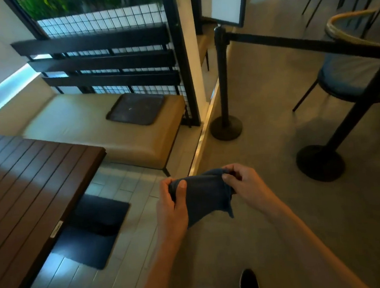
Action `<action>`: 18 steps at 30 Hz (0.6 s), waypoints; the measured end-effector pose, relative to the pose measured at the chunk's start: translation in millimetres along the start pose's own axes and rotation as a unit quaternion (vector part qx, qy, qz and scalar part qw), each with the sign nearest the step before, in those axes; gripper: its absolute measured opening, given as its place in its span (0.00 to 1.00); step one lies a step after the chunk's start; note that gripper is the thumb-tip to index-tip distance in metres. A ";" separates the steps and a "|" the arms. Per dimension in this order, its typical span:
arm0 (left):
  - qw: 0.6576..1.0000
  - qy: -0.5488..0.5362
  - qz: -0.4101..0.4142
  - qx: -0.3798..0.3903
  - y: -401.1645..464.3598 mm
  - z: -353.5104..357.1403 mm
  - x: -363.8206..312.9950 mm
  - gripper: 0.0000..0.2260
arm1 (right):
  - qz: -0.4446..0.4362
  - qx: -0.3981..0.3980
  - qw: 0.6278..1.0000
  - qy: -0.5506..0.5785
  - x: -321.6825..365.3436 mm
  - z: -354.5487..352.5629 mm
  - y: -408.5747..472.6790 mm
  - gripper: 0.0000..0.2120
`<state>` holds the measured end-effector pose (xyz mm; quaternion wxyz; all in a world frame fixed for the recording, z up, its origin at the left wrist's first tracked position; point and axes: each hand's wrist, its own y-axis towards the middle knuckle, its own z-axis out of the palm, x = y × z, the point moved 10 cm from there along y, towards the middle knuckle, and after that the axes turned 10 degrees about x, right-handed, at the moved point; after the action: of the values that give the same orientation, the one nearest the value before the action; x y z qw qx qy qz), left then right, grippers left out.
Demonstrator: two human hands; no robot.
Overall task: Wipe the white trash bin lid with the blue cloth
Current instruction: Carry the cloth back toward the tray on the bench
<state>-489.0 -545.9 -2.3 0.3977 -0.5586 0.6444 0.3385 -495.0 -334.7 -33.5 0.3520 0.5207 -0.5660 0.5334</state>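
The blue cloth point(202, 195) hangs between both hands in front of me, above the floor. My left hand point(170, 205) grips its left edge with the thumb on top. My right hand point(245, 182) pinches its upper right corner. The cloth's lower part droops loose below the hands. No white trash bin or lid is in view.
A dark slatted wooden table point(27, 185) stands at the left. Behind it is a tan cushioned bench point(79, 121) with a dark tray point(136, 109) on it. Black barrier posts point(222, 76) and a belt cross the right side, near a round-seat chair point(351, 77). My shoe point(248, 283) shows at the bottom.
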 end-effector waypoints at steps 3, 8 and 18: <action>1.000 0.008 -0.008 -0.019 34.1 9.4 -3.8 0.09 | -0.010 0.007 1.000 -0.015 8.9 -22.5 28.6 0.08; 0.999 -0.002 -0.010 -0.046 96.6 24.8 -6.9 0.07 | -0.009 0.021 0.998 -0.052 20.6 -54.7 87.5 0.08; 0.992 -0.027 -0.056 -0.108 259.3 30.1 24.8 0.09 | 0.001 0.054 0.992 -0.117 33.6 -89.4 273.4 0.07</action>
<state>-743.0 -492.5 -40.2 0.3704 -0.6240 0.5607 0.3988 -779.9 -285.6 -49.9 0.2543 0.5971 -0.5741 0.4992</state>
